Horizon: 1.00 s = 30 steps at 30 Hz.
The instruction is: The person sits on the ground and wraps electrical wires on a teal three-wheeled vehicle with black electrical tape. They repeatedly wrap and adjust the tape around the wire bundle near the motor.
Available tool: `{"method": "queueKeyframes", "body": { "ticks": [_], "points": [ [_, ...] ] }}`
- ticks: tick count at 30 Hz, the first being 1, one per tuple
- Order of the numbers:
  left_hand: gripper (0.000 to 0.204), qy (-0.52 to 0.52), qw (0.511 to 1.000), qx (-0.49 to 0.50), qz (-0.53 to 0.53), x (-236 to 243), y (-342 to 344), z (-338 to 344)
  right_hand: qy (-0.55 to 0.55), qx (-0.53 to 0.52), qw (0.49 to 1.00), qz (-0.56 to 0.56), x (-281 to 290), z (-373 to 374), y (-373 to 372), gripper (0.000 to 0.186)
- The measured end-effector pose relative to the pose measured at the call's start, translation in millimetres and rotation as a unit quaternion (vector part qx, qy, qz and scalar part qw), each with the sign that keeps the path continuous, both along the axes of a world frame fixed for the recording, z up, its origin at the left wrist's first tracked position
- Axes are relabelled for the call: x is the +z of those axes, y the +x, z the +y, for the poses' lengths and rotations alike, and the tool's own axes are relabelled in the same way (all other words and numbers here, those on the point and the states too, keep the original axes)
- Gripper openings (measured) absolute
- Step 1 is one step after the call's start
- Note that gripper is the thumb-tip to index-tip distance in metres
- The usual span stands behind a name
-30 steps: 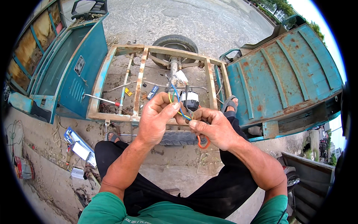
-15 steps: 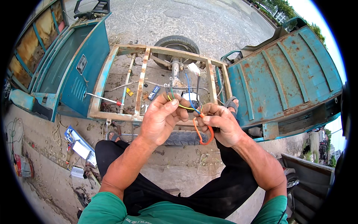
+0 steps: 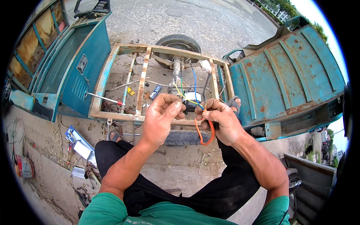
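The right hand [image 3: 222,119] pinches the orange cable [image 3: 213,135] with thumb and forefinger drawn together; the cable loops down just below these fingertips. From the same pinch the inner wires fan upward and away: the blue wire [image 3: 195,83] rises highest of the coloured ones, the yellow wire [image 3: 183,95] slants toward the left fingers, and the dark wire [image 3: 205,87] stands nearly straight. The left hand [image 3: 161,115], beside the wires, has its fingers curled in and its thumb close against the forefinger; whether anything lies between them I cannot tell.

Just beyond the fingers sits the motor [image 3: 193,98], partly hidden by the wires. Around and beyond both hands lies the rusty frame [image 3: 143,79], with one wheel [image 3: 179,40] at its far side and the tyre [image 3: 183,138] below the fingers. Left of the fingers, inside the frame, are the blue box [image 3: 155,92] and the yellow piece [image 3: 130,91]. Farther out, the teal panel [image 3: 84,63] stands left of the fingers and the ribbed teal body [image 3: 283,77] right.
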<state>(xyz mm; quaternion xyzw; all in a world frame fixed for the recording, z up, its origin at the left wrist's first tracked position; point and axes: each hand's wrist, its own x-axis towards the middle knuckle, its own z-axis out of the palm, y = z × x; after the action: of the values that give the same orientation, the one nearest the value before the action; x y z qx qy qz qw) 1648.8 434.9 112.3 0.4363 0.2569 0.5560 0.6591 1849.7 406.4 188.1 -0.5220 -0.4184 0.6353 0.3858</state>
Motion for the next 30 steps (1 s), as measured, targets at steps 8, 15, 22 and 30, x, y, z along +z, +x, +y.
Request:
{"method": "queueKeyframes", "body": {
  "ticks": [8, 15, 22, 30],
  "points": [
    [0.041, 0.255, 0.929, 0.058, 0.261, 4, 23, -17, 0.002, 0.000, 0.992, 0.127, -10, 3, -7, 0.047],
    [0.030, 0.173, 0.972, 0.027, 0.156, -8, 28, -13, 0.022, -0.013, 0.996, 0.084, -7, 2, -20, 0.048],
    [0.028, -0.065, 0.993, -0.089, -0.038, -12, -2, 3, 0.058, -0.085, 0.995, -0.011, 22, 6, -3, 0.017],
    [0.029, -0.007, 0.992, -0.107, -0.063, -2, -10, -3, -0.068, 0.048, 0.996, 0.040, 21, -1, 2, 0.041]
  ]
}}
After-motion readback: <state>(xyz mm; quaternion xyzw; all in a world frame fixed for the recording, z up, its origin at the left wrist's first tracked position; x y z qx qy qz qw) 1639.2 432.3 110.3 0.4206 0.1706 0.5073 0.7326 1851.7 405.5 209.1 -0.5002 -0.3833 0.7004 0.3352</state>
